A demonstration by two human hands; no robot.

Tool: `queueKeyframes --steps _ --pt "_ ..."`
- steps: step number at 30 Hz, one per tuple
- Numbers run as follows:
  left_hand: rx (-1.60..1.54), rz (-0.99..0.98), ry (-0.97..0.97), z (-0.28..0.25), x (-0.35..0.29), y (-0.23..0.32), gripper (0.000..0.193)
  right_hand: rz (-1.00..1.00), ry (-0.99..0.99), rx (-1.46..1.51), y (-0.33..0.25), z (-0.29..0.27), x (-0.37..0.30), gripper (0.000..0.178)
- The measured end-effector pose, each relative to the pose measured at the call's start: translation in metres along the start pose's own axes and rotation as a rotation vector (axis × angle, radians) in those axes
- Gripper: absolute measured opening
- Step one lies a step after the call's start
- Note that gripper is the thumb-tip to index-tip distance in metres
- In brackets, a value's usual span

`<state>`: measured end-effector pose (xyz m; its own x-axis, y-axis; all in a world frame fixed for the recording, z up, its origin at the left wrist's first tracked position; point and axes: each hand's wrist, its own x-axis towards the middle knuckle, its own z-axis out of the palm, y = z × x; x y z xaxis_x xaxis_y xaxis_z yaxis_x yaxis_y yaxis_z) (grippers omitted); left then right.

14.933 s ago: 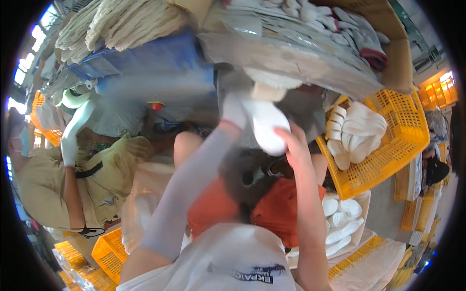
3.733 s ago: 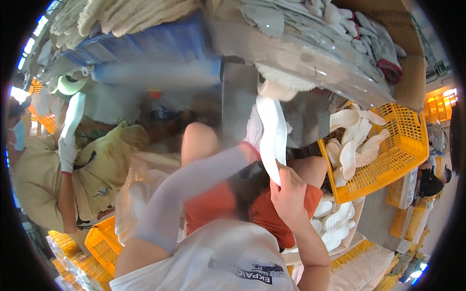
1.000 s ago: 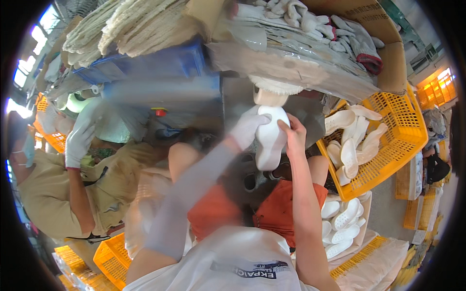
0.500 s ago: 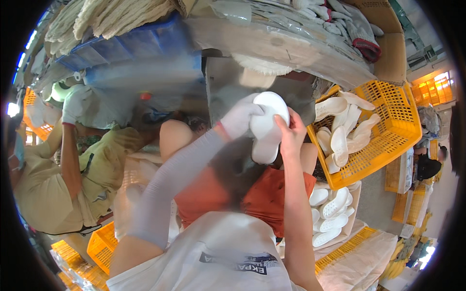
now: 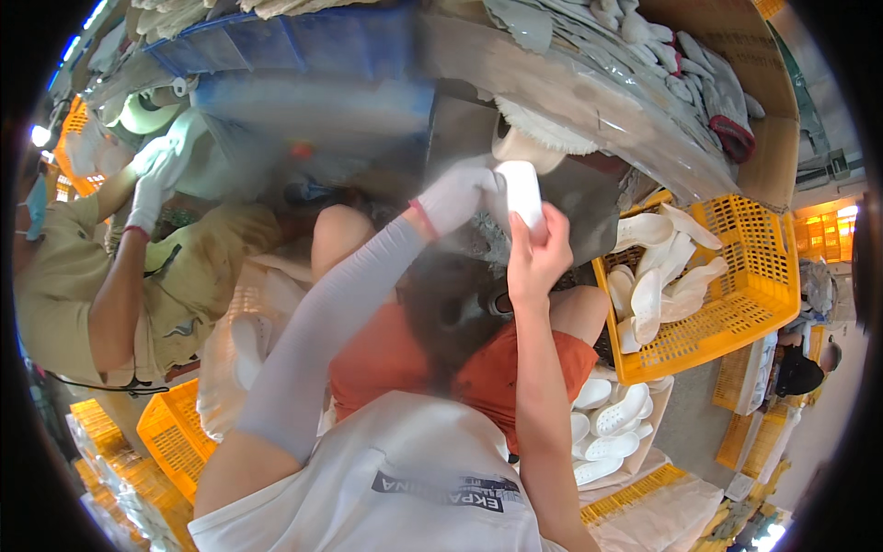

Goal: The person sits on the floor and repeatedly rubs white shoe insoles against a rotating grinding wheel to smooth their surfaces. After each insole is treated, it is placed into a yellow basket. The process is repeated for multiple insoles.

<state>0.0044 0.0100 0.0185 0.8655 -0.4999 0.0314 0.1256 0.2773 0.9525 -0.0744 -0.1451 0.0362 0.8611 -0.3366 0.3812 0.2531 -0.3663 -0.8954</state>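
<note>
A white shoe sole (image 5: 522,191) is held up in front of me, turned so that it shows a narrow, rounded face. My right hand (image 5: 541,256), bare, grips its lower end with the thumb across the front. My left hand (image 5: 457,197), in a whitish glove with a red cuff, closes on the sole's left side; its fingertips are partly hidden. Just beyond the sole is a round wheel (image 5: 552,133) with a pale, bristly rim. Whether the sole touches the wheel is unclear.
To the right, a yellow crate (image 5: 708,336) holds several white soles. White perforated shoe pieces (image 5: 618,409) lie below it. A co-worker's gloved hand (image 5: 152,184) is at the left, near a blue bin (image 5: 313,55). Grey gloves (image 5: 727,101) fill a cardboard box at upper right.
The sole has been turned from its broad face to a narrower one and moved slightly up and right, toward the bristly wheel. Both hands moved with it. The view has shifted a little.
</note>
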Motion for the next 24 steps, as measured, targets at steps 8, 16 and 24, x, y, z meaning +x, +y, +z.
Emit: queueKeyframes --steps 8,16,24 --pt "-0.247 0.139 0.302 0.003 -0.009 -0.027 0.031 0.461 -0.305 0.407 -0.017 -0.035 0.006 0.057" --pt "-0.619 -0.179 0.467 0.007 0.016 -0.006 0.051 0.805 -0.176 0.832 -0.019 -0.015 -0.008 0.045" --pt "-1.049 -0.069 0.113 0.011 0.04 -0.044 0.05 0.755 -0.124 0.812 -0.018 -0.015 0.01 0.057"
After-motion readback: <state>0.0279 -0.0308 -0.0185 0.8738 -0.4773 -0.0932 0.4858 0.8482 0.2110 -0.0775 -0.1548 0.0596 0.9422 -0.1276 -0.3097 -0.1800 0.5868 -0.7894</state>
